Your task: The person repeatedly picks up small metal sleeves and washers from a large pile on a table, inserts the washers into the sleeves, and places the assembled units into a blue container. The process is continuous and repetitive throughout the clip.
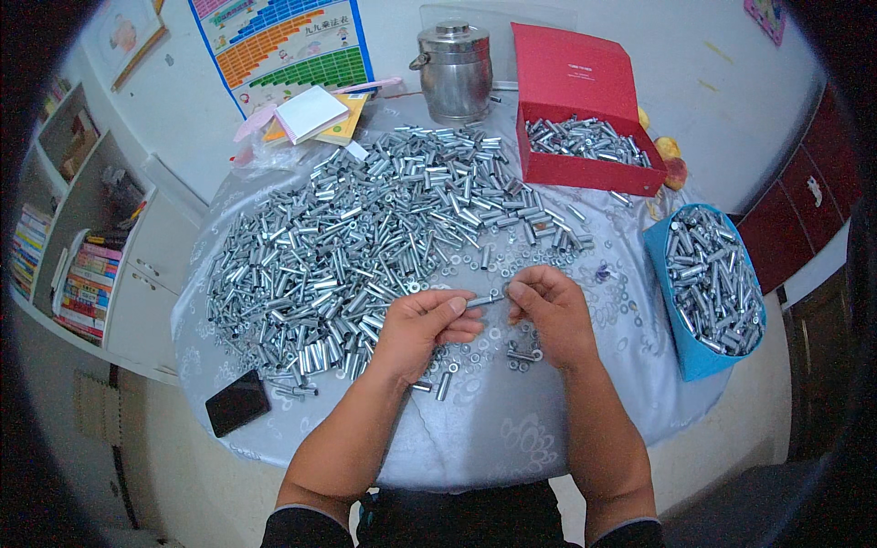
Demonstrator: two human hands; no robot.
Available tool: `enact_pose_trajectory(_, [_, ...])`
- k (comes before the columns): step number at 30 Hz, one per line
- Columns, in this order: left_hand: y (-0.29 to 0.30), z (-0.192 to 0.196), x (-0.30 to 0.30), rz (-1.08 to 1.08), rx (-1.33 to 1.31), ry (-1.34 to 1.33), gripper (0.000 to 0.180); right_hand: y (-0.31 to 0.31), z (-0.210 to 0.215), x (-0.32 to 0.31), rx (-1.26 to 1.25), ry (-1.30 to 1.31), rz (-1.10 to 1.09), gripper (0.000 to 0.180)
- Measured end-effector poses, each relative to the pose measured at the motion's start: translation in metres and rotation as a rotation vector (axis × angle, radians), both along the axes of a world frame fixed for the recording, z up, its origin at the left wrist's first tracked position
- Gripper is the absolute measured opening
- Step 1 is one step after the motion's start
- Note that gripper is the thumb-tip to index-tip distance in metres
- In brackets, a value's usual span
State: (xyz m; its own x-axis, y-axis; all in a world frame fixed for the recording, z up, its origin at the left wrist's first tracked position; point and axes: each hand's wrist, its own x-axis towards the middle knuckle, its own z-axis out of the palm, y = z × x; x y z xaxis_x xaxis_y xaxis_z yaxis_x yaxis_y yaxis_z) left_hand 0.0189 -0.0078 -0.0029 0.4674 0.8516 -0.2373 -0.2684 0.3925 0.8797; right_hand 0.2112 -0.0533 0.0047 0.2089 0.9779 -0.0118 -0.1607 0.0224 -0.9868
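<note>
My left hand (422,329) and my right hand (548,313) meet over the near middle of a round table (493,429) with a pale patterned cloth. Between their fingertips they hold one small metal bolt (484,299), lying roughly level. A big heap of silver metal sleeves and bolts (365,228) spreads across the table's left and middle, just beyond my left hand. Loose washers and nuts (512,352) lie scattered under and around both hands.
A blue box (683,338) full of metal parts sits at the table's right edge. An open red box (585,169) with more parts stands at the back right, a steel pot (454,73) behind centre, booklets (315,114) back left, a black phone (237,402) front left.
</note>
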Motion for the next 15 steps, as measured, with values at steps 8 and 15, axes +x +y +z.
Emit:
enact_pose_trajectory(8, [0.002,-0.002,-0.002,0.017,-0.098,-0.066,0.024,0.000,-0.003,-0.004,0.007,0.048,0.079,0.009])
enact_pose_trajectory(15, [0.001,-0.006,-0.002,0.020,-0.109,-0.118,0.024,0.000,-0.004,-0.007,0.048,0.029,0.087,0.014])
